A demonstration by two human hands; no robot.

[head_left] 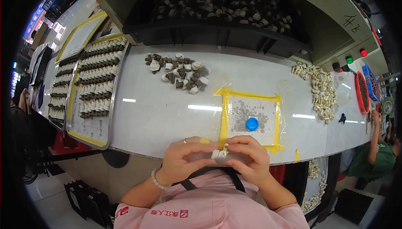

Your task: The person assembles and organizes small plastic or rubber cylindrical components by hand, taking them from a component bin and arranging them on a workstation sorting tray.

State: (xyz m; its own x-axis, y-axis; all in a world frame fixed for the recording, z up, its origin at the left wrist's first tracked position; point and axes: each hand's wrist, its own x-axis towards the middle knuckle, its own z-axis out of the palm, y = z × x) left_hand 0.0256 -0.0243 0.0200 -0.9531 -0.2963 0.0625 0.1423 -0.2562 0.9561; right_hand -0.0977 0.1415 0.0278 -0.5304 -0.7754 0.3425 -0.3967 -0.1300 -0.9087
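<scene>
In front of my body, just off the near table edge, both hands come together over a small white moulded part (217,155). My left hand (187,157) is closed, its thumb and fingers on the left side of the part, a yellow wrap around one finger. My right hand (250,156) pinches a small cream piece (226,147) against the part's right end; the fingers partly hide both. Right beyond my hands lies a white sheet framed with yellow tape (268,135), stained with grey spots. A round blue cap (252,124) rests on it.
White-and-dark parts (184,73) lie heaped mid-table; small cream pieces (323,95) at right. A metal tray (105,142) at left holds rows of assembled figures. A black bin (184,36) of parts stands at the back. Red basket (361,91) and another person's hand (376,119) are far right.
</scene>
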